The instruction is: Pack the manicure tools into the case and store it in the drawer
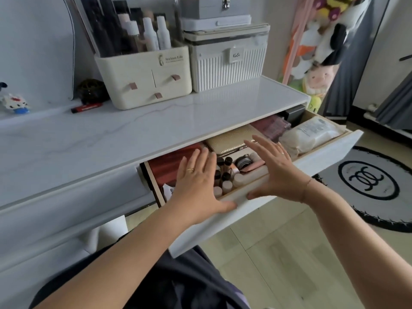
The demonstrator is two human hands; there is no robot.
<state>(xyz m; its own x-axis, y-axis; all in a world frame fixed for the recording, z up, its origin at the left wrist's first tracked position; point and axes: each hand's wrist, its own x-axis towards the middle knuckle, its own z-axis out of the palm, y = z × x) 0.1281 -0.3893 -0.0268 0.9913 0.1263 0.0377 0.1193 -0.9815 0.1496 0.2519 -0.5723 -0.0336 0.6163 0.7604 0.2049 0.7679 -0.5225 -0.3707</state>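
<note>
Fingers (196, 158) on both of my hands are straight and spread, gripping nothing. My left hand (196, 181) and right hand (274, 172) sit side by side, palms down. Both thumbs lie along the top edge of the white front of the open drawer (312, 162), their tips close together. Between the two hands, just beyond the thumbs, a cluster of small bottles (225, 175) stands upright in the drawer. Under my left fingers lies a red pouch (167, 163). Just past my right fingertips the beige textured case (229, 139) lies flat and closed, toward the back of the drawer; I cannot tell whether those fingertips touch it. To the right of my right hand, a white packet (312, 134) fills the drawer's end. Beyond the fingers, the marble-look desktop (111, 134) carries a cream organiser (145, 79), with a ribbed white box (227, 68) just beside it.
</note>
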